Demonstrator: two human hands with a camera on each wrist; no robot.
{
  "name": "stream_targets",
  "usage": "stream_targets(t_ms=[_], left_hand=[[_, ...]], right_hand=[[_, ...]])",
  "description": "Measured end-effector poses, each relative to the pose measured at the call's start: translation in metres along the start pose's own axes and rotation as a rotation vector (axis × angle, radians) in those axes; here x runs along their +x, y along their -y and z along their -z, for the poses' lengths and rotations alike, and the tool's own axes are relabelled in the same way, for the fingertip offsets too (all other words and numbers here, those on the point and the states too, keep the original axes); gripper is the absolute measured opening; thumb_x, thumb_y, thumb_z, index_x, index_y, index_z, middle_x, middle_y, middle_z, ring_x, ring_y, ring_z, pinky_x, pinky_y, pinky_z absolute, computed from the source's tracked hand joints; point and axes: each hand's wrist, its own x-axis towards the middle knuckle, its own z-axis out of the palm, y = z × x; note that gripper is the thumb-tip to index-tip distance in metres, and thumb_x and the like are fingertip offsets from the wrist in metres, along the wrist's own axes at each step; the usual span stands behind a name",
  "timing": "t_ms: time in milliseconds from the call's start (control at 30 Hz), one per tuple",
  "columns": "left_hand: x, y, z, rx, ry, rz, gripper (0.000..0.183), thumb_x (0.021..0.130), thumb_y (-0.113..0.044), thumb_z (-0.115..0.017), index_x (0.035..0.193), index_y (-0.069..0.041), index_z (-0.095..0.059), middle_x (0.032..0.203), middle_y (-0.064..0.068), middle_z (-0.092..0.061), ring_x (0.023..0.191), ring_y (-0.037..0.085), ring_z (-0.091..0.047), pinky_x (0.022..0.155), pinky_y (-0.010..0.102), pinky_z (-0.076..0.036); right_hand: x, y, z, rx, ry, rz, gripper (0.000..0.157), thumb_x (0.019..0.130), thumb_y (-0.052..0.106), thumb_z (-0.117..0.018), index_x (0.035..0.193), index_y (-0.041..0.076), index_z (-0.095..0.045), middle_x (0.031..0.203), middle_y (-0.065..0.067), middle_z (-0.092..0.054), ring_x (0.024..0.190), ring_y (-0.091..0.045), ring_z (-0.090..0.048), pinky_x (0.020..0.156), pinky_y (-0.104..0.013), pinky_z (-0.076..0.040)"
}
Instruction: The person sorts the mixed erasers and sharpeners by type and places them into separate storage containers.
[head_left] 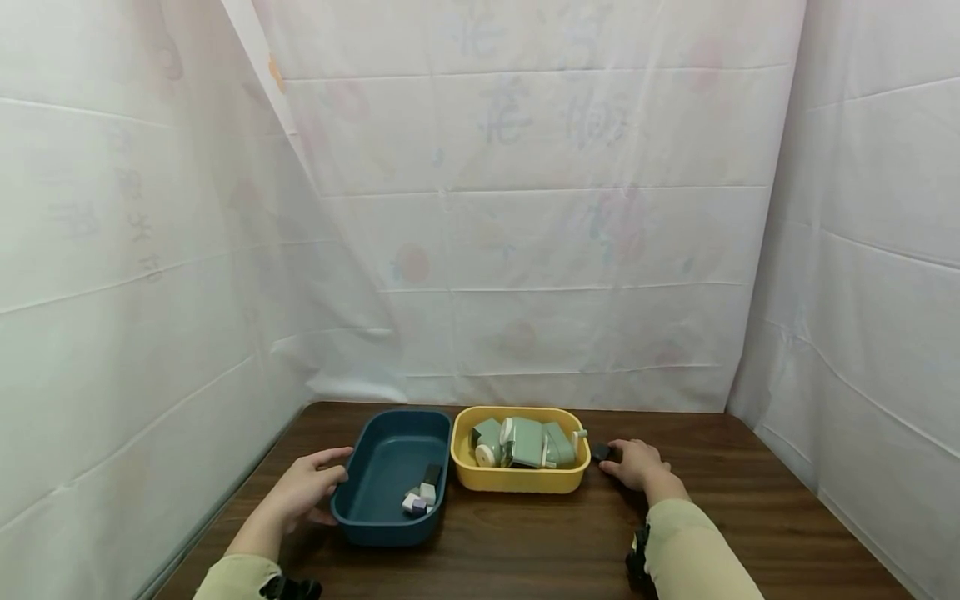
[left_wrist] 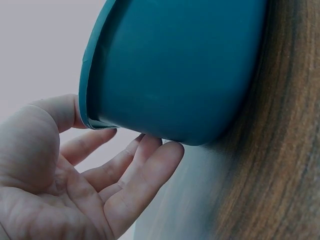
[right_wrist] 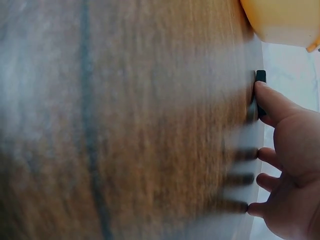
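Observation:
At the left, my left hand (head_left: 303, 492) is beside a dark blue bin (head_left: 382, 533). In the left wrist view its thumb touches the rim corner and its loosely bent fingertips (left_wrist: 172, 152) rest against the outer wall. Inside the bin's near right corner lie a black block (head_left: 432, 474) and several small white and purple pieces (head_left: 415, 500). On the table at the right, my right hand (head_left: 637, 465) pinches a small black block (head_left: 601, 452) between thumb and index finger. Its other fingertips (right_wrist: 255, 209) touch the tabletop.
A yellow bin (head_left: 517, 481) stands right of the blue one, holding several pale green box-like pieces with white round parts (head_left: 527, 442). The brown wooden table (head_left: 517, 542) has white cloth (head_left: 562, 250) hanging behind it and along both sides.

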Motion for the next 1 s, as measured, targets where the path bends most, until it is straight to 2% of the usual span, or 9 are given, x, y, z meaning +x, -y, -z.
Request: stream_targets(t_ms=[300,633,1000], left_hand=[[0.0,-0.001,-0.001,0.002,-0.001,-0.001,0.059,0.093,-0.008,-0.057,0.15,0.0,-0.046,0.128,0.031,-0.059,0.098,0.039,-0.069,0.06,0.057,-0.059],[0.0,0.0,-0.001,0.005,-0.007,0.005,0.059,0.093,-0.008,-0.056,0.15,0.0,-0.045,0.126,0.031,-0.06,0.096,0.038,-0.07,0.06,0.056,-0.059],[-0.001,-0.001,0.0,0.002,0.007,0.002,0.059,0.094,-0.008,-0.056,0.151,0.001,-0.044,0.129,0.032,-0.059,0.101,0.039,-0.069,0.061,0.056,-0.059]], right_hand=[[-0.001,-0.001,0.003,-0.01,-0.002,0.0,0.054,0.096,0.039,-0.069,0.14,0.009,-0.061,0.141,-0.03,-0.049,0.128,-0.057,-0.043,0.094,-0.079,-0.035],[-0.005,0.0,0.007,0.026,-0.024,0.015,0.051,0.095,0.041,-0.071,0.134,0.008,-0.065,0.137,-0.027,-0.055,0.124,-0.054,-0.049,0.093,-0.075,-0.039],[-0.005,-0.006,0.012,0.054,-0.062,0.034,0.053,0.095,0.043,-0.07,0.132,0.005,-0.065,0.144,-0.034,-0.045,0.129,-0.058,-0.041,0.095,-0.078,-0.036]])
